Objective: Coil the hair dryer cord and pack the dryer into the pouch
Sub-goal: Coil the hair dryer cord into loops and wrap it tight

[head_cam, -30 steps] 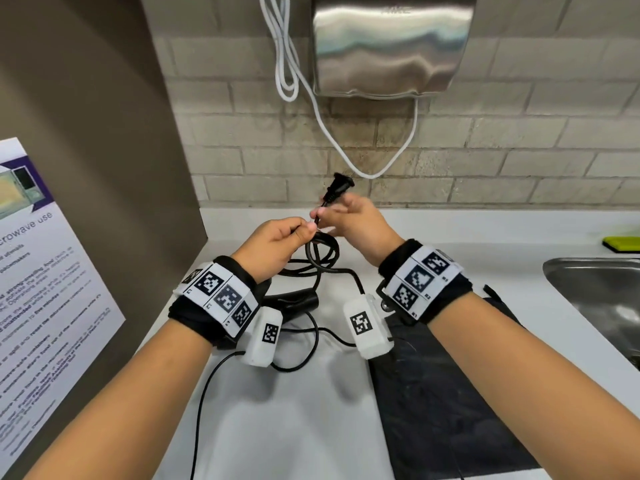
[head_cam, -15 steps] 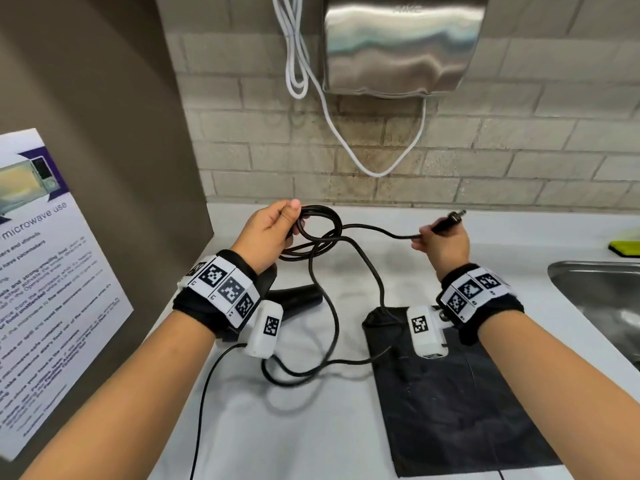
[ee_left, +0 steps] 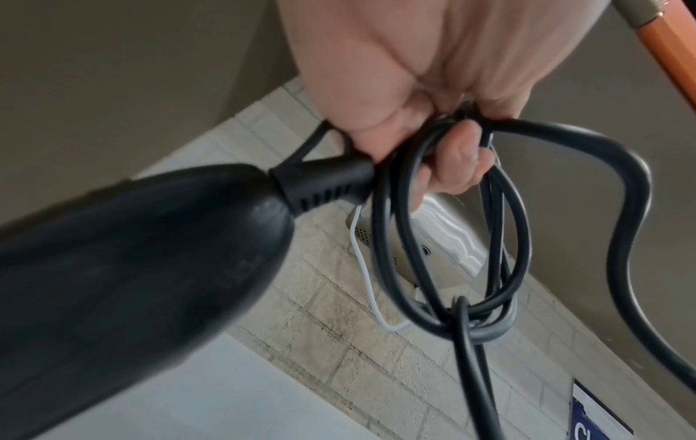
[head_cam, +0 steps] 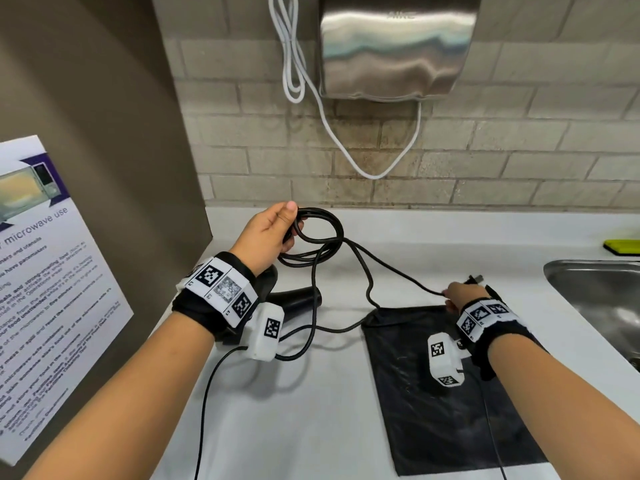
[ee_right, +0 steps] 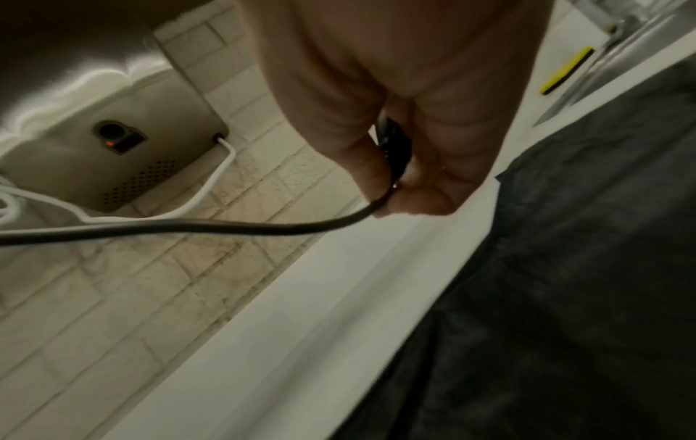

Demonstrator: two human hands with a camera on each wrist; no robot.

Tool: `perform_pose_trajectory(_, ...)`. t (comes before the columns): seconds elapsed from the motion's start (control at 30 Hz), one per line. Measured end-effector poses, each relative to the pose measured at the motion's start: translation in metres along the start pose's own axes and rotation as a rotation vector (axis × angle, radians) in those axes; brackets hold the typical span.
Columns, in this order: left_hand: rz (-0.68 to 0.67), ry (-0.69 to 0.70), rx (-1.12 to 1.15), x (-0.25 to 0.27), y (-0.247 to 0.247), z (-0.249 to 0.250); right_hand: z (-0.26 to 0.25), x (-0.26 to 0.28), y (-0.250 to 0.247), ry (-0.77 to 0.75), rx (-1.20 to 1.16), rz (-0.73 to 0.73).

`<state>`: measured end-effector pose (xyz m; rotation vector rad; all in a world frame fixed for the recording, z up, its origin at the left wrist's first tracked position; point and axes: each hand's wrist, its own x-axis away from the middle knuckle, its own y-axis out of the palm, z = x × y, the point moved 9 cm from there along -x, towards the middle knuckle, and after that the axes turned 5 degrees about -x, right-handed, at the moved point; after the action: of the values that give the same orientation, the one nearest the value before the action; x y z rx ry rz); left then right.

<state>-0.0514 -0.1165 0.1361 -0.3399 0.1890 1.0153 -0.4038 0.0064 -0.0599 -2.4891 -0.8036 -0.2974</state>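
Observation:
My left hand (head_cam: pixel 289 225) grips a few loops of the black cord (head_cam: pixel 322 233) above the back of the white counter. In the left wrist view the fingers (ee_left: pixel 452 157) curl round the coils (ee_left: pixel 452 268), right beside the dryer's strain relief. The black hair dryer (head_cam: pixel 294 297) lies under my left wrist, mostly hidden. From the coil the cord runs right to my right hand (head_cam: pixel 450 296), which pinches it just behind the plug (head_cam: pixel 474 279); the right wrist view shows that pinch on the cord (ee_right: pixel 188 227). The flat black pouch (head_cam: pixel 450 410) lies below my right hand.
A steel hand dryer (head_cam: pixel 398 46) with a white cable (head_cam: pixel 346 143) hangs on the brick wall. A sink (head_cam: pixel 602 299) and a yellow-green sponge (head_cam: pixel 621 245) are at the right. A brown panel with a microwave poster (head_cam: pixel 45 289) bounds the left.
My right hand has carried the plug end away from my left hand, right and down to above the pouch's far edge, drawing the cord out. My left hand keeps the loops.

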Motion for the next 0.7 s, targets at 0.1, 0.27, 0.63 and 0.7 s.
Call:
perform_pose_trajectory(0.1, 0.010, 0.002, 0.004, 0.000, 0.000, 0.000, -0.005, 0.017, 0.000, -0.091, 0.383, -0.034)
perform_pose_trajectory(0.27, 0.042, 0.008, 0.007, -0.002, -0.005, 0.001, -0.023, 0.052, 0.041, -0.178, 0.820, -0.256)
perform_pose_trajectory(0.63, -0.009, 0.013, -0.031, -0.002, 0.002, 0.003, -0.174, 0.182, 0.120, -1.007, 0.104, -0.566)
perform_pose_trajectory(0.7, -0.016, 0.013, -0.031, -0.002, 0.002, 0.003, -0.178, 0.184, 0.123, -0.999, 0.140, -0.541)
